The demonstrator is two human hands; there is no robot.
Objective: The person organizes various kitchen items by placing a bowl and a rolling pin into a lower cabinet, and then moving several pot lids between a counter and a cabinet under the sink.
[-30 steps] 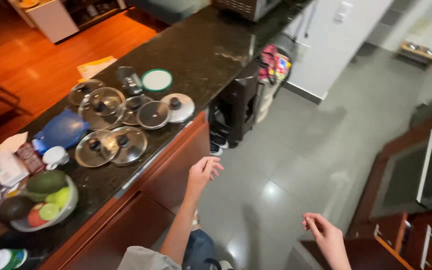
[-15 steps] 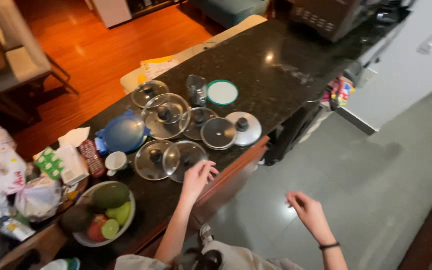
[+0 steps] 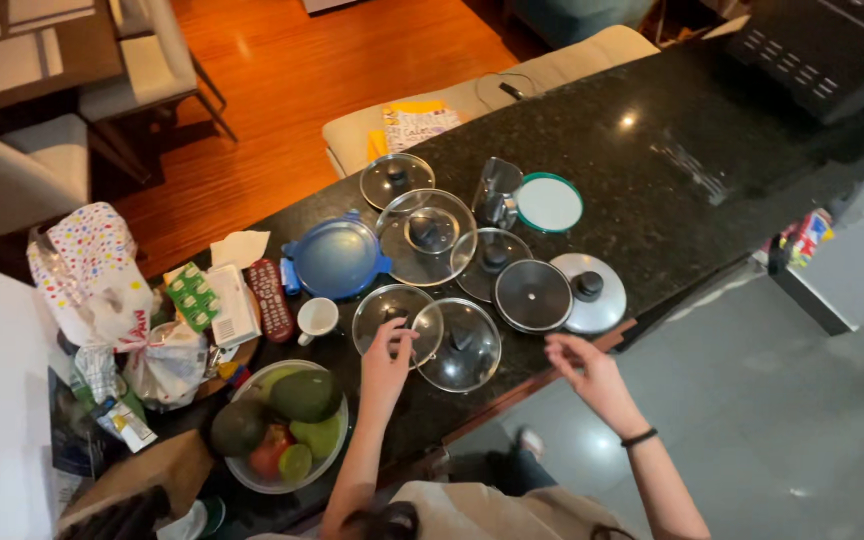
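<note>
Several round pot lids lie clustered on a dark granite counter [image 3: 692, 170]. My left hand [image 3: 388, 358] reaches over the near edge, its fingertips touching a glass lid [image 3: 394, 310] with a black knob. Right beside it lies another glass lid [image 3: 460, 346]. My right hand [image 3: 586, 374] hovers with fingers spread at the counter's front edge, just below a dark glass lid [image 3: 533, 295] and a metal lid [image 3: 592, 290]. It holds nothing. A black band circles the right wrist.
A blue lid [image 3: 336, 259], a white cup [image 3: 317, 319], a remote control [image 3: 270, 298] and a fruit bowl [image 3: 287, 428] sit to the left. A white round lid with a green rim [image 3: 549, 203] and a metal jug [image 3: 497, 192] stand further back. Grey tiled floor lies at right.
The view has swung over the counter. Both hands have moved up to it: the left now touches a glass lid, the right has come in to the front edge.
</note>
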